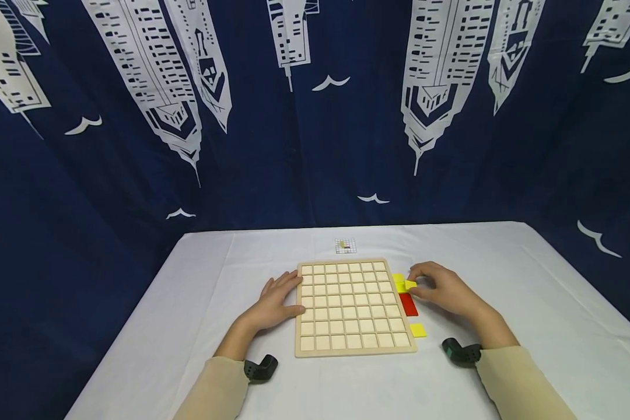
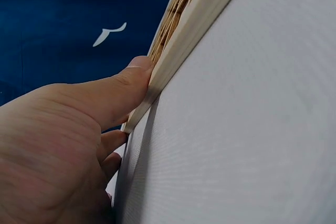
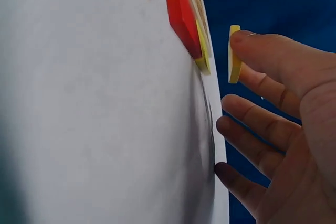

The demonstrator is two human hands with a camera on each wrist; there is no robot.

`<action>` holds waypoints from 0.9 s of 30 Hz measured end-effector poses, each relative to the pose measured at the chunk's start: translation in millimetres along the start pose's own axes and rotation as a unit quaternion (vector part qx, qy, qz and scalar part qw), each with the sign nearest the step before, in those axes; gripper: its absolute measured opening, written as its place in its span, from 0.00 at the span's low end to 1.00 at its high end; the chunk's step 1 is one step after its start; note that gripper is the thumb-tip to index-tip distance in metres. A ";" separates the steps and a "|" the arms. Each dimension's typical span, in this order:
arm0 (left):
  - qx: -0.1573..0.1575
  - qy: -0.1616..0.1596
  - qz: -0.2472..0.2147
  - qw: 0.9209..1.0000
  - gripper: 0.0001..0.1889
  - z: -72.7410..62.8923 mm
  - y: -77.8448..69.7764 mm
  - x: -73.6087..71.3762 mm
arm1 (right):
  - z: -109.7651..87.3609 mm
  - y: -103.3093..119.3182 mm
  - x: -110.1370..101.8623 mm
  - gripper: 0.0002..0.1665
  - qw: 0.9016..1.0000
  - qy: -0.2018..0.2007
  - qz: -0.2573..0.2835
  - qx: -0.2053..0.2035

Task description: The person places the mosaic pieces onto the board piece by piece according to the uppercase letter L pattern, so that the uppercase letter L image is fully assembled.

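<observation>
Pinches a yellow tile (image 1: 410, 285) beside the board's (image 1: 350, 313) right rim

Wears beige sleeves (image 1: 215, 385), with a black camera (image 1: 261, 368) at each wrist. Reaches in over a white table (image 1: 370, 385), with a broad stretch of it between the sleeves, up to the board's near rim, and more to either outer side. Has the board lying flat in the middle, between both hands, with thin ridges around every square. Shows a lone tile (image 1: 417, 331), yellow, just off the right rim near the close corner; touching or apart, cannot tell. Shows, farther along that rim, a red piece (image 1: 408, 305), with a gap of table between it and the lone tile. Lays the left hand (image 1: 273, 306) along the left rim, fingers spread wide, thumb resting on the rim's top. Holds the yellow tile between thumb and forefinger of the right hand (image 1: 446, 289), lifted clear of the table, the other fingers apart. Has that tile close by more yellow tiles (image 1: 398, 279), set beyond the red piece along the right rim. Shows a small gridded card (image 1: 345, 245) past the far rim, across a narrow gap, short of the table's far edge. Ends in a dark blue curtain (image 1: 304, 146) behind that edge
</observation>
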State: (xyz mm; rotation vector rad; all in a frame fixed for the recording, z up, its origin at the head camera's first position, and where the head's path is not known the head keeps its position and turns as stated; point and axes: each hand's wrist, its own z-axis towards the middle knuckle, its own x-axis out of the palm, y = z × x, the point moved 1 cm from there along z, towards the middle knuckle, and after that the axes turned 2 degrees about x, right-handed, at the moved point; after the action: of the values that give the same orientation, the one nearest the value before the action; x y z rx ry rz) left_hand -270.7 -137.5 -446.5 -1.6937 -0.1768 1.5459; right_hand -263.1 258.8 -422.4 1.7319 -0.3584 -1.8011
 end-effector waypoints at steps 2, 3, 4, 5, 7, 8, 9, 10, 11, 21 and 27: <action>0.001 0.002 0.002 1.000 0.39 0.5 -0.2 1.2 | 1.6 3.0 0.2 0.10 1.000 0.005 0.003 0.000; 0.000 0.003 0.002 1.000 0.39 0.4 -0.6 1.5 | 2.6 4.9 0.1 0.10 1.000 0.007 0.004 0.000; -0.001 0.003 0.001 1.000 0.39 0.5 -0.5 1.9 | 3.8 7.0 -0.1 0.10 1.000 0.008 0.005 -0.002; -0.001 0.002 0.000 1.000 0.39 0.6 -0.3 2.3 | 5.3 9.7 -0.5 0.10 1.000 0.009 0.006 -0.005; -0.002 0.001 0.001 1.000 0.39 1.0 0.1 2.6 | 8.7 15.6 -1.9 0.10 1.000 0.007 0.008 -0.014; -0.003 0.000 0.003 1.000 0.39 1.1 0.1 2.6 | 10.6 18.4 -2.4 0.10 1.000 0.005 0.008 -0.020; -0.003 -0.002 0.006 1.000 0.39 1.3 0.2 2.5 | 12.6 21.1 -2.8 0.10 1.000 0.003 0.009 -0.025; -0.004 -0.003 0.008 1.000 0.39 1.6 0.2 2.4 | 14.8 24.0 -3.0 0.10 0.999 0.001 0.008 -0.032; -0.005 -0.004 0.010 1.000 0.39 1.9 0.3 2.2 | 17.0 26.6 -3.0 0.10 0.999 0.000 0.008 -0.037; 0.007 0.002 0.012 1.000 0.37 2.0 1.5 0.3 | 38.4 45.8 10.6 0.10 0.999 0.004 0.014 -0.046; 0.010 0.005 0.001 1.000 0.37 1.1 2.3 0.0 | 46.7 55.2 24.7 0.11 0.999 0.008 0.025 -0.041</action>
State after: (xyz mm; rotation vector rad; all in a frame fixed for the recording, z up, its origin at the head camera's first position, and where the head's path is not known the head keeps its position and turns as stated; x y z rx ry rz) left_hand -272.6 -138.5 -447.9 -1.6853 -0.1536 1.5356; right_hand -294.4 191.4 -405.1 1.6655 -0.3129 -1.7416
